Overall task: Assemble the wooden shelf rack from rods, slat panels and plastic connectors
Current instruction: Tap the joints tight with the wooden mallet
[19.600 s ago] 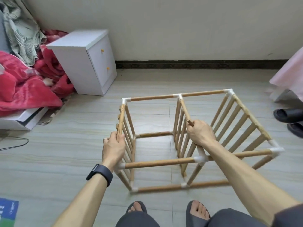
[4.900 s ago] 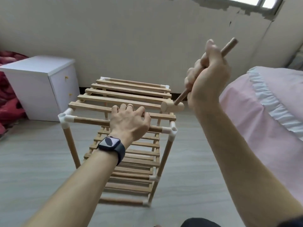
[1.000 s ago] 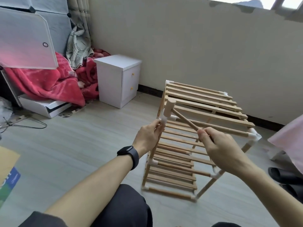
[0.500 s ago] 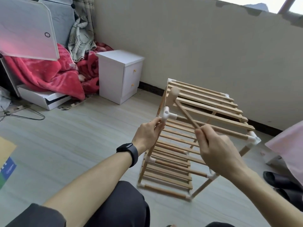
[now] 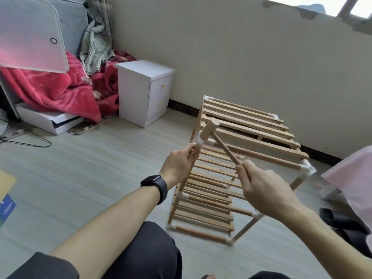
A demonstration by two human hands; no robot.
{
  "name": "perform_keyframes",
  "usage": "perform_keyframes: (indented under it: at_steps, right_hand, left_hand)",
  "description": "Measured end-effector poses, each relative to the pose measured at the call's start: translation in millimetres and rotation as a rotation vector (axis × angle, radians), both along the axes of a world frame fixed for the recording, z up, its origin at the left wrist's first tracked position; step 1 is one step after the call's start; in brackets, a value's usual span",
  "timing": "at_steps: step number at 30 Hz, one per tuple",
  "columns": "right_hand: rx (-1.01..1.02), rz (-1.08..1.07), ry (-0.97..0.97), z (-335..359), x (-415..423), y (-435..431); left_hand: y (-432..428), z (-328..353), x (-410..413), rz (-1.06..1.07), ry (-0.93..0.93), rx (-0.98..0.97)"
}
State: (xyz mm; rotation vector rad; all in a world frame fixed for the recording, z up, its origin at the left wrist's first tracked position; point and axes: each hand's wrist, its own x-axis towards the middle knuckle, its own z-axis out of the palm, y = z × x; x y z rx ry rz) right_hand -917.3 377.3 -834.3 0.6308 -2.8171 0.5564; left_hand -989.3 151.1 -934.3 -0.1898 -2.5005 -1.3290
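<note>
Since half a second ago the mallet [image 5: 209,128] head has dropped to the corner connector [image 5: 202,142] atop the rack [image 5: 251,125]. Right hand [image 5: 263,188] grips the mallet handle. Left hand [image 5: 179,164] clasps the upright rod [image 5: 184,186] just below that connector. Rack stands near the wall.

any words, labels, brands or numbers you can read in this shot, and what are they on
No text here can be read.
Blue and yellow printed card at the left edge: a white mark, too blurred to read.
Watch: its screen is dark and shows nothing.
</note>
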Motion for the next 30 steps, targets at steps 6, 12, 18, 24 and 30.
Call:
perform_keyframes:
  at_steps: [6,12,18,24,30]
  right_hand:
    - [-0.408,-0.165,0.181,-4,-16,-3]
    - [-0.448,-0.420,0.200,-24,-46,-32]
    - [-0.575,-0.395,0.314,-39,-49,-23]
    - [-0.654,-0.317,0.410,-52,-45,-6]
    - [-0.763,-0.274,0.346,-48,-57,7]
  left_hand:
    - [3,8,6,-0.013,0.074,-0.098]
    - [8,57,-4,-0.250,0.343,-0.449]
    - [-1,95,-87,0.145,0.079,-0.046]
    - [13,81,-158,0.060,-0.268,0.195]
    - [25,78,-178,-0.134,-0.368,0.385]
